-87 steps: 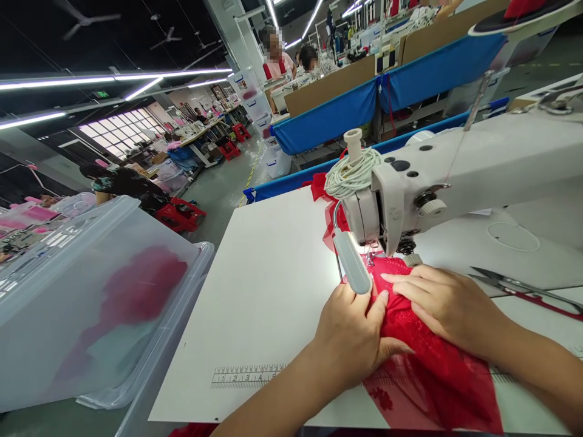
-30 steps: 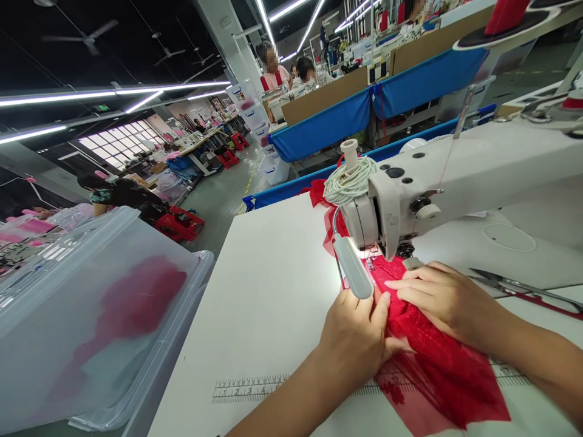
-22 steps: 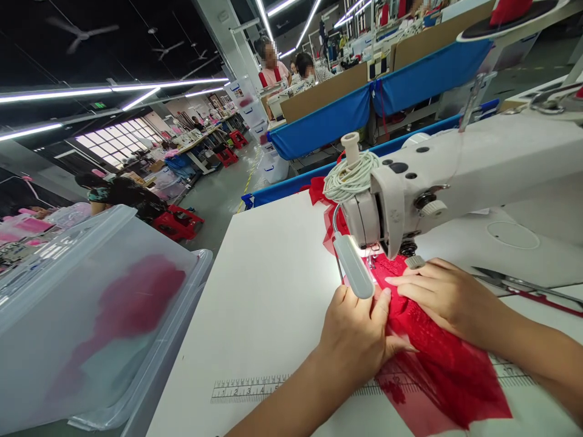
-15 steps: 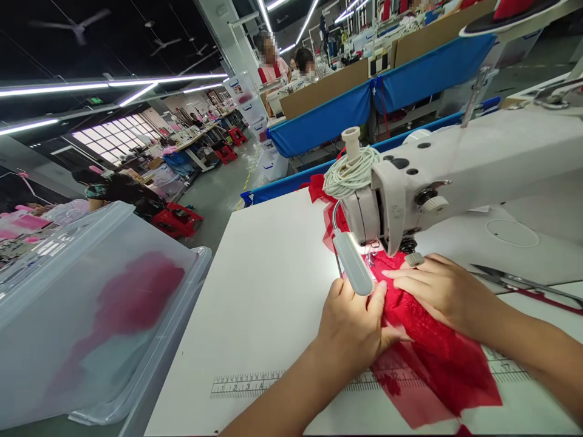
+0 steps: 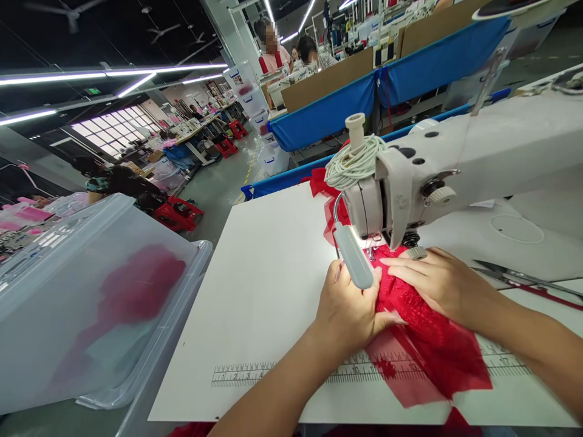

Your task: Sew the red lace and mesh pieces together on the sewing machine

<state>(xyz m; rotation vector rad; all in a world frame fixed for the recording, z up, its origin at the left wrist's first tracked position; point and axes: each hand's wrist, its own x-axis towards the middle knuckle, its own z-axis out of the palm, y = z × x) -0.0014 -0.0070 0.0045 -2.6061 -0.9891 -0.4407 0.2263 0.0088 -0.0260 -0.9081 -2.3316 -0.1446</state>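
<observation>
A piece of red lace fabric with sheer mesh [image 5: 437, 334] lies under the needle area of a white sewing machine [image 5: 492, 145], its loose end trailing over the table's printed ruler [image 5: 246, 373]. My left hand [image 5: 348, 306] rests on the left edge of the fabric, thumb spread away from the bent fingers. A grey lamp head [image 5: 353, 256] covers part of those fingers. Across the lace from it, my right hand [image 5: 444, 282] lies flat with fingers stretched toward the presser foot [image 5: 371, 252]. More red fabric shows behind the machine head.
Black-bladed scissors [image 5: 523, 278] lie right of my right hand. A coil of pale cord [image 5: 355, 161] hangs on the machine's top. Left of the white table [image 5: 228, 273] stands a translucent bin [image 5: 54, 328] with red material inside. Other people and sewing stations are farther back.
The loose end of the red fabric has moved a little toward the needle. Both hands keep nearly the same places on it. The camera view has shifted slightly.
</observation>
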